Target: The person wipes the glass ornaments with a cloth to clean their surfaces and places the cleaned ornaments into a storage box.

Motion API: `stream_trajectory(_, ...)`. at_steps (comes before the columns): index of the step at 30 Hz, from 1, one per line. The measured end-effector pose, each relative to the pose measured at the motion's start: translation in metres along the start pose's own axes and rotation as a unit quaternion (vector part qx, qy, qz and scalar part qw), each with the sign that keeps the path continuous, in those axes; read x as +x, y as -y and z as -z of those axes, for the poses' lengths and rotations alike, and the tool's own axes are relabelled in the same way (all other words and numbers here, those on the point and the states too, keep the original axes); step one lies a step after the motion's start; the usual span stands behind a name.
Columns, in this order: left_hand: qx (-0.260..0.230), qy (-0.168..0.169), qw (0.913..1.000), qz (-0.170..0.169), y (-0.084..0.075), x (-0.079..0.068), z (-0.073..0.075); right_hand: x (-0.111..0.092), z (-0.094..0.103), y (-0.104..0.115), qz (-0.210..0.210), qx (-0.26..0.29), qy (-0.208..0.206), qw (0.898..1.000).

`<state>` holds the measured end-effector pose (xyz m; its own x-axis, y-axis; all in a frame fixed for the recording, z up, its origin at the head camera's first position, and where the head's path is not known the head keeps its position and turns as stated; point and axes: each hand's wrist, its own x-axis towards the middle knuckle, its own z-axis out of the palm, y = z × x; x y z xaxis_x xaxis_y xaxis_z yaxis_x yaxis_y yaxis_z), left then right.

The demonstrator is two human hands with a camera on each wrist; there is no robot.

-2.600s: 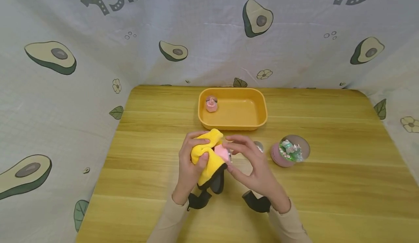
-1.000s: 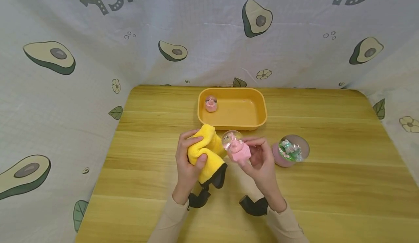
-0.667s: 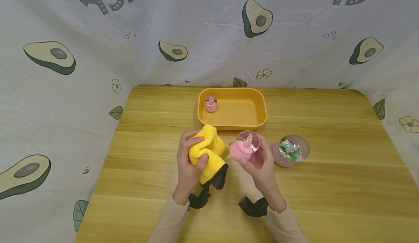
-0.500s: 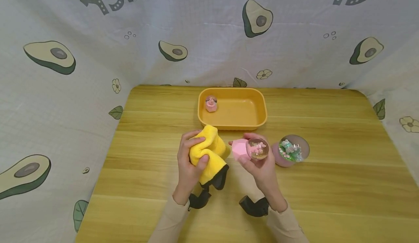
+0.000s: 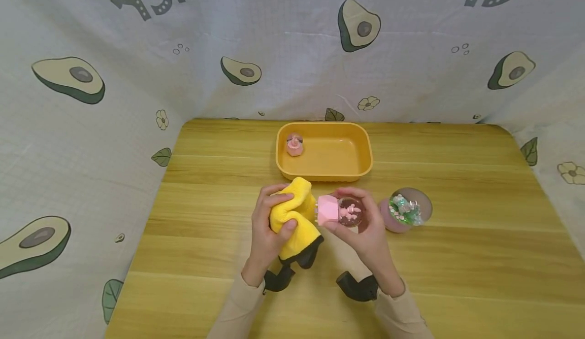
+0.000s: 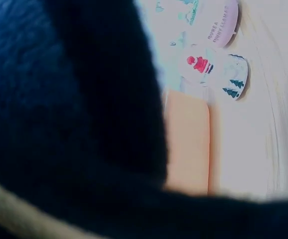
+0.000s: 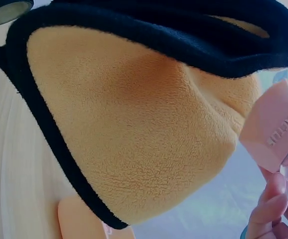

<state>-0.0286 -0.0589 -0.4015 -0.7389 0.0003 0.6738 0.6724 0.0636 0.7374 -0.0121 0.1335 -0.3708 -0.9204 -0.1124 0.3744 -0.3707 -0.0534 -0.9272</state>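
Observation:
My left hand (image 5: pixel 267 232) grips a bunched yellow cloth (image 5: pixel 292 214) with dark edging, in front of the orange tray. My right hand (image 5: pixel 372 232) holds a small pink snow globe (image 5: pixel 327 209) on its side, thumb below and fingers above. Its faceted base points left, right at the cloth, and its clear dome lies toward my right palm. In the right wrist view, raised letters reading CACTUS show on the pink base (image 7: pixel 273 127), and the cloth (image 7: pixel 144 124) hangs beside it. Dark cloth edging (image 6: pixel 109 99) blocks much of the left wrist view.
At the back stands an orange tray (image 5: pixel 338 176) with another small pink globe (image 5: pixel 294 145) at its left end. A larger snow globe (image 5: pixel 405 210) sits tilted right of my right hand. Near it, a globe with a red figure (image 6: pixel 201 63) shows in the left wrist view.
The snow globe first sat against the cloth, came away with its dome to the left, then turned until the dome pointed right. Both hands now bring cloth and base together again.

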Motion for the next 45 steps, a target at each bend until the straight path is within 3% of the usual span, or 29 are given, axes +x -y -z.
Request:
stream_trajectory(10,0.002,0.019,0.9997,0.012,-0.001,0.001,0.001,0.003,0.003,0.001,0.024,0.002,0.071,0.997)
stream_trajectory(15,0.003,0.028,0.9992,0.028,-0.003,0.002,0.003,0.005,0.004,-0.001,0.082,-0.017,0.104,0.991)
stream_trajectory(18,0.0,0.043,0.9985,0.034,-0.002,0.002,0.004,0.007,0.003,-0.003,0.157,-0.068,0.112,0.979)
stream_trajectory(23,-0.022,0.073,0.9963,0.041,-0.002,0.002,0.001,0.011,0.001,-0.005,0.267,-0.148,0.101,0.947)
stream_trajectory(27,-0.029,0.079,0.9958,0.034,-0.003,0.003,-0.003,0.013,0.001,-0.006,0.288,-0.158,0.09,0.94)
stream_trajectory(31,-0.027,0.075,0.9967,0.011,-0.004,0.003,-0.006,0.012,0.002,-0.008,0.275,-0.164,0.067,0.945)
stream_trajectory(41,-0.02,0.083,0.9947,-0.057,-0.005,0.003,-0.009,0.005,-0.002,-0.007,0.148,-0.067,0.035,0.986)
stream_trajectory(45,-0.022,0.062,0.9969,-0.044,-0.005,0.002,-0.009,0.002,-0.004,-0.005,0.108,-0.11,0.021,0.988)
